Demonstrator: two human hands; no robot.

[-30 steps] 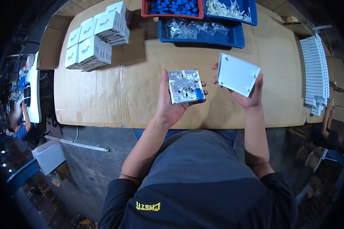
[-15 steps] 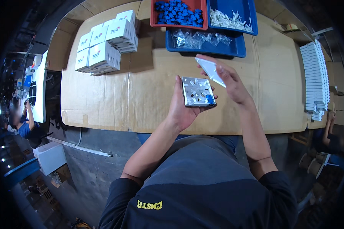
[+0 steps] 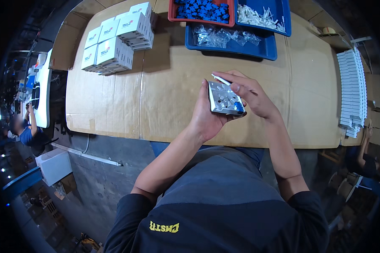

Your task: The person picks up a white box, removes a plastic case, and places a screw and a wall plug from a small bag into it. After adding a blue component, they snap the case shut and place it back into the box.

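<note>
In my left hand [image 3: 207, 118] lies a square white plastic box base [image 3: 224, 99], held by its edges above the cardboard table top. Its inner side faces up and shows small moulded parts, with a blue connector [image 3: 238, 106] at the near right corner. My right hand [image 3: 253, 93] grips a flat white cover [image 3: 220, 79], seen nearly edge-on over the far edge of the base. The cover is tilted, and its far-left edge sticks out past my fingertips. Whether cover and base touch is hard to tell.
Stacked white boxes [image 3: 116, 44] stand at the far left. A red tray [image 3: 173, 12] of blue connectors, a blue tray [image 3: 286, 21] of white sticks and another blue tray [image 3: 268, 49] of clear bags sit at the back. Stacked white plastic pieces [image 3: 351, 92] line the right. Other people work at both sides.
My right hand has brought the cover down and left, closer over the base, turning it nearly edge-on. My left hand and the base have shifted slightly right and tilted.
</note>
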